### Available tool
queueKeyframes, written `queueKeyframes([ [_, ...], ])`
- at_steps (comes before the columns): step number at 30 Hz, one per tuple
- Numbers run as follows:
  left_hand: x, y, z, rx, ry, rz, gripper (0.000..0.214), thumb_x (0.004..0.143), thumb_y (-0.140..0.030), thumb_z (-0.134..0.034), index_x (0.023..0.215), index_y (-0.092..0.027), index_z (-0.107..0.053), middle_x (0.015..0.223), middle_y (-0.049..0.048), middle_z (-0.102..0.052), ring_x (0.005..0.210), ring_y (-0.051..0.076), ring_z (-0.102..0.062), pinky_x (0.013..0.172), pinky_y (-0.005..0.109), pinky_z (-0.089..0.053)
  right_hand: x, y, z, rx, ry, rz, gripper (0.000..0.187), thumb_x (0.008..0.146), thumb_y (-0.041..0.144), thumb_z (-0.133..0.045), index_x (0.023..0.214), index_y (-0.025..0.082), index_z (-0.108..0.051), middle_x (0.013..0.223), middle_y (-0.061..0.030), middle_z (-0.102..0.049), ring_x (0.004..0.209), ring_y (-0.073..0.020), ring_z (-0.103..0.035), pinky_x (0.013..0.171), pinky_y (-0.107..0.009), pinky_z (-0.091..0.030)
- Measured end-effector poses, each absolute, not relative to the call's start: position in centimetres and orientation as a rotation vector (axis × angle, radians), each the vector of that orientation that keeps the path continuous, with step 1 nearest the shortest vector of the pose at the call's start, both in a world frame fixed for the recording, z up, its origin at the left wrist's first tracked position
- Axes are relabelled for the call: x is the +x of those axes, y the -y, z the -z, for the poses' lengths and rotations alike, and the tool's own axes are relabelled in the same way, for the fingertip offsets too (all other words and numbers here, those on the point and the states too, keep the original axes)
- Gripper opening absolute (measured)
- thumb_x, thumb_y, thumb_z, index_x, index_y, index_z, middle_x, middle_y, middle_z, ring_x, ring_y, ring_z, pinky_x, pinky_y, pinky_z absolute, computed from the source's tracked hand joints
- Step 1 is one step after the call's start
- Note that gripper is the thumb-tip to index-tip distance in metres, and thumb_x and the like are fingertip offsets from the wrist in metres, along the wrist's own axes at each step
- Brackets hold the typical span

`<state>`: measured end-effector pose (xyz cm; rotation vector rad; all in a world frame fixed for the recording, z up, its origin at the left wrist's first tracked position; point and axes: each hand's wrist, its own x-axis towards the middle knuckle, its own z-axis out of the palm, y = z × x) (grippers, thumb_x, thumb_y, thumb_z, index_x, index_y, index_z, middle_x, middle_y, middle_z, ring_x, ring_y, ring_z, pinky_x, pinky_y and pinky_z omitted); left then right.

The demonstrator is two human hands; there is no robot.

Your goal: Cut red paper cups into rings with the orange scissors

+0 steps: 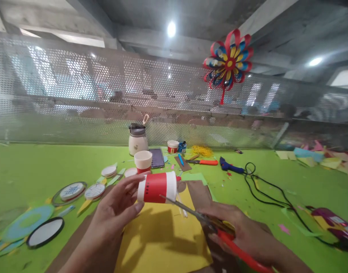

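Observation:
A red and white paper cup lies sideways in my left hand, whose fingers and thumb grip its left end. My right hand is closed around red-handled scissors. Their blades point left, and the tip overlaps the cup's lower side; I cannot tell whether it touches or pierces it. Beneath both hands lies a yellow sheet on top of a brown board. Just behind the held cup stands another red and white cup, upright.
Round lids and paper rings lie at left. A bottle, a phone and an orange-handled knife are farther back. A blue glue gun trails a black cord at right. A paper flower hangs by the mesh screen.

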<state>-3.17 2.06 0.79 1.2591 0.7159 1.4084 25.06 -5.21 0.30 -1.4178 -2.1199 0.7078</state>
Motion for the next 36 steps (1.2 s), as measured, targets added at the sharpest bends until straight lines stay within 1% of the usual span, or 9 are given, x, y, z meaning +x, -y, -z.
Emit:
queueKeyframes([
  [4, -2.7, -1.7, -1.3, 1.245, -0.735, -1.385, 0.032, 0.075, -0.024, -0.078, 0.106, -0.027, -0.074, 0.12, 0.0064, -0.072, 0.096, 0.023, -0.068, 0.076, 0.025, -0.056, 24.8, 5.5, 0.2, -1.443, 2.206, -0.597, 0.047, 0.083, 0.018, -0.062, 0.128, 0.03, -0.063, 0.108, -0.0068, -0.07, 0.099, -0.0236, -0.067, 0.085, -0.033, -0.055],
  [8, -2.7, -1.4, -1.8, 1.165, -0.764, -1.447, 0.048, 0.068, -0.02, -0.083, 0.113, -0.03, -0.071, 0.125, 0.0057, -0.069, 0.102, 0.024, -0.066, 0.077, 0.025, -0.056, 25.4, 5.3, 1.0, -1.458, 2.234, -0.549, 0.06, 0.078, 0.008, -0.061, 0.134, 0.03, -0.058, 0.132, -0.0099, -0.06, 0.119, -0.0259, -0.059, 0.098, -0.037, -0.05],
  [11, -3.2, -1.4, -2.1, 1.202, -0.761, -1.446, 0.049, 0.064, -0.018, -0.085, 0.11, -0.032, -0.073, 0.116, 0.0043, -0.072, 0.094, 0.022, -0.068, 0.074, 0.023, -0.055, 26.0, 5.0, 1.3, -1.514, 2.174, -0.594, 0.058, 0.082, 0.016, -0.064, 0.138, 0.03, -0.055, 0.145, -0.012, -0.051, 0.13, -0.03, -0.051, 0.104, -0.045, -0.045],
  [14, -3.5, -1.4, -2.2, 1.298, -0.741, -1.438, 0.045, 0.062, -0.017, -0.085, 0.104, -0.03, -0.075, 0.116, 0.0054, -0.07, 0.095, 0.024, -0.067, 0.074, 0.024, -0.054, 26.0, 5.0, 1.1, -1.49, 2.113, -0.615, 0.052, 0.084, 0.024, -0.065, 0.135, 0.028, -0.058, 0.141, -0.012, -0.056, 0.131, -0.0321, -0.05, 0.103, -0.046, -0.046],
  [18, -3.5, -1.2, -2.2, 1.365, -0.714, -1.462, 0.037, 0.063, -0.016, -0.083, 0.097, -0.029, -0.076, 0.115, 0.0057, -0.069, 0.098, 0.025, -0.064, 0.074, 0.025, -0.052, 25.4, 5.4, 0.2, -1.379, 2.069, -0.686, 0.046, 0.08, 0.019, -0.066, 0.125, 0.027, -0.067, 0.123, -0.0069, -0.07, 0.114, -0.0284, -0.064, 0.094, -0.037, -0.054],
  [22, -3.6, -1.3, -2.0, 1.392, -0.701, -1.433, 0.037, 0.066, -0.018, -0.08, 0.101, -0.028, -0.076, 0.119, 0.0074, -0.067, 0.107, 0.029, -0.059, 0.081, 0.029, -0.051, 25.0, 5.6, -0.1, -1.322, 2.035, -0.789, 0.041, 0.08, 0.018, -0.066, 0.12, 0.027, -0.071, 0.116, -0.0058, -0.074, 0.102, -0.0266, -0.069, 0.085, -0.034, -0.057],
  [29, -4.4, -1.8, -1.7, 1.31, -0.619, -1.241, 0.045, 0.067, -0.021, -0.077, 0.112, -0.026, -0.074, 0.127, 0.0081, -0.066, 0.104, 0.029, -0.062, 0.081, 0.031, -0.052, 25.1, 5.9, 0.4, -1.411, 2.143, -0.735, 0.046, 0.081, 0.023, -0.067, 0.127, 0.031, -0.067, 0.125, -0.0066, -0.07, 0.114, -0.029, -0.064, 0.094, -0.04, -0.054],
  [33, -4.4, -2.1, -1.5, 1.177, -0.594, -1.25, 0.049, 0.071, -0.015, -0.076, 0.116, -0.032, -0.072, 0.121, 0.0026, -0.071, 0.1, 0.022, -0.065, 0.082, 0.025, -0.052, 25.1, 6.1, 1.0, -1.419, 2.18, -0.71, 0.043, 0.084, 0.031, -0.065, 0.128, 0.03, -0.066, 0.132, -0.009, -0.065, 0.125, -0.0341, -0.056, 0.103, -0.051, -0.045],
  [36, -4.3, -2.2, -1.3, 1.089, -0.578, -1.24, 0.059, 0.074, -0.017, -0.075, 0.129, -0.036, -0.062, 0.124, 0.0016, -0.07, 0.098, 0.019, -0.067, 0.083, 0.024, -0.053, 25.0, 6.0, 1.6, -1.43, 2.179, -0.718, 0.044, 0.086, 0.031, -0.063, 0.129, 0.03, -0.064, 0.132, -0.0092, -0.065, 0.129, -0.0362, -0.052, 0.106, -0.057, -0.04],
])
